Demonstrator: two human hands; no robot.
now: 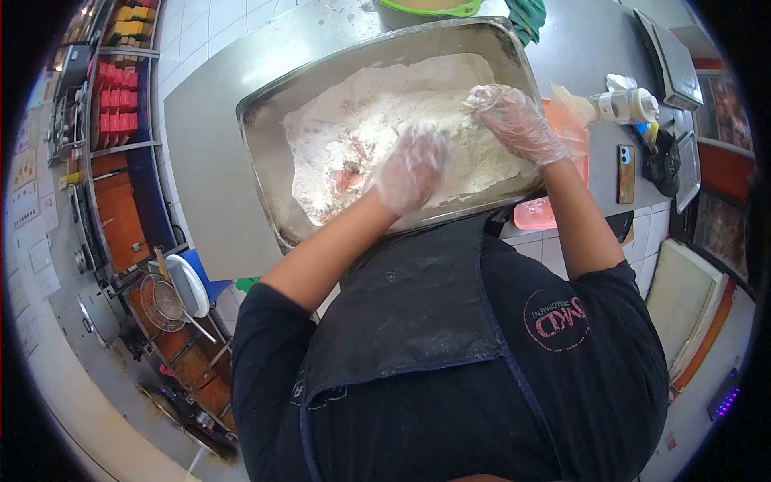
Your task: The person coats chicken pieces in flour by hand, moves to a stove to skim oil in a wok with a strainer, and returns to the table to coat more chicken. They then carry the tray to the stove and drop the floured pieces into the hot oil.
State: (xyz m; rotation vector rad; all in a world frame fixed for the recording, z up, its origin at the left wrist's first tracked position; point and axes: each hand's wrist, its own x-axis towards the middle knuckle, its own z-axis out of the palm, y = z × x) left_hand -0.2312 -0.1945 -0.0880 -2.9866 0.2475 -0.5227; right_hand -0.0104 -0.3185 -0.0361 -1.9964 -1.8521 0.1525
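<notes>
A deep metal tray (261, 173) holds a wide bed of white flour (434, 76). Pinkish pieces that look like raw meat (348, 178) show through the flour on the left side. My left hand (414, 167), in a clear plastic glove, is over the flour near the tray's front edge; motion smears its fingers. Also gloved, my right hand (518, 120) is at the right side of the tray. Its fingers are curled in and thickly coated, closed around a floury lump whose kind I cannot make out.
The tray rests on a steel table (201, 153). Behind it are a green-rimmed container (434, 10) and a green cloth (526, 18). To the right are a pink tub (534, 214), a white bottle (626, 106), a phone (626, 173) and a scale (671, 60). Shelves line the left.
</notes>
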